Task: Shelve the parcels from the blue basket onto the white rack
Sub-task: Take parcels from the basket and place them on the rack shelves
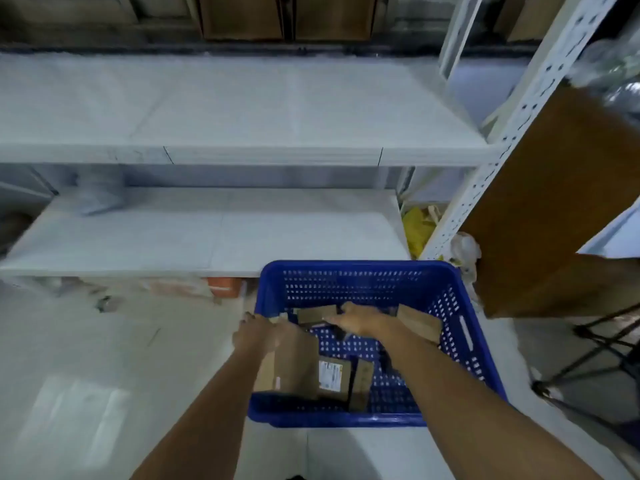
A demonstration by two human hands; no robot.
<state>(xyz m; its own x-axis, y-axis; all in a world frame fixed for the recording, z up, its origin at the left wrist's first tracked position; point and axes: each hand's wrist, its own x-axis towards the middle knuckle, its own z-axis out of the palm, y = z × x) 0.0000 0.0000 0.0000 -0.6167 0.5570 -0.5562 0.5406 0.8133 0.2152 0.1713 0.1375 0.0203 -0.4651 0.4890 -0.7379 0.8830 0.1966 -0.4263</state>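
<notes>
The blue basket (363, 275) stands on the floor in front of the white rack (242, 154). Several brown cardboard parcels lie inside it. My left hand (254, 332) grips the top of a large brown parcel (292, 367) at the basket's left side. My right hand (353, 318) reaches into the basket and rests on a small flat parcel (315, 313) near the far wall; whether it grips it is unclear. Another parcel with a white label (330, 375) lies near the front. A tilted parcel (417, 322) leans at the right.
The rack's two visible shelves hold only a grey plastic bag (98, 194) at the left of the lower shelf. A big brown box (540, 202) stands right of the rack's upright. A yellow bag (417, 230) lies behind it. Black stand legs (595, 344) are at right.
</notes>
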